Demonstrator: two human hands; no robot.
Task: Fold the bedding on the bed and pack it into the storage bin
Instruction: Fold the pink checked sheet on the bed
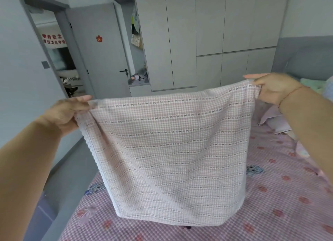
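Observation:
A pink-and-white checked cloth (173, 150) with rows of small bow marks and a white trimmed edge hangs in front of me over the bed. My left hand (66, 112) pinches its upper left corner. My right hand (275, 87) pinches the upper right corner, held a little higher. The cloth is stretched between both hands, and its lower edge reaches down to the bed sheet (281, 204), a pink checked sheet with small red flowers. No storage bin is in view.
Crumpled pink and light green bedding (281, 120) lies at the bed's right side by a grey headboard (302, 60). Grey wardrobes (207, 38) stand beyond the bed. An open grey door (100, 56) is at the left, with floor (72, 165) along the bed's left edge.

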